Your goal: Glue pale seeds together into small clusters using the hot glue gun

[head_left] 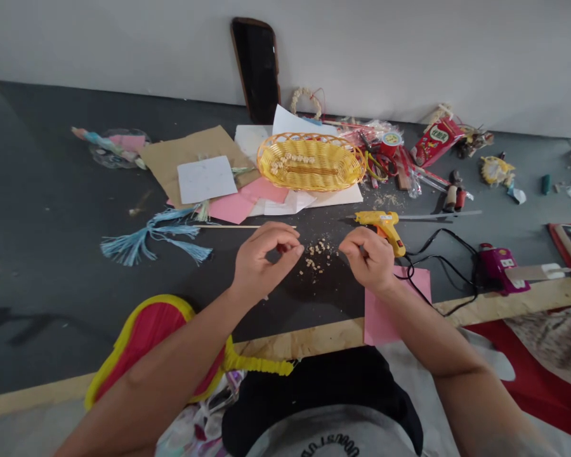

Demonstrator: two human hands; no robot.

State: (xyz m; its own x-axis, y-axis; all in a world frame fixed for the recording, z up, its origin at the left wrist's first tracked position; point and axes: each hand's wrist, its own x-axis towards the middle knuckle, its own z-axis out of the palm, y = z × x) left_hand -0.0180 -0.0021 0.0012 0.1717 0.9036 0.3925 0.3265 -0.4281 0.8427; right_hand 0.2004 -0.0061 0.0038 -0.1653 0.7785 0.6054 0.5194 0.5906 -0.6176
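Note:
My left hand [266, 257] hovers above the dark table [76, 266], thumb and forefinger closed in a pinch. Across from it, my right hand [370, 259] is also pinched, its fingers curled in. Whatever either hand holds is too small or hidden to make out. Between and just below the hands lie several small pale bits [318, 256], scattered on the tabletop. Behind them stands a yellow woven basket [335, 181] with a few pale pieces inside. A yellow glue gun [378, 220] lies just beyond my right hand, and a thin stick [238, 226] beyond my left.
Blue tassels [137, 244] and a red-and-yellow padded item [152, 330] are at left. Cardboard [164, 162] and papers [207, 179] lie beside the basket. A phone [257, 70] leans on the wall. A black cord [438, 257] and purple device [502, 270] are at right.

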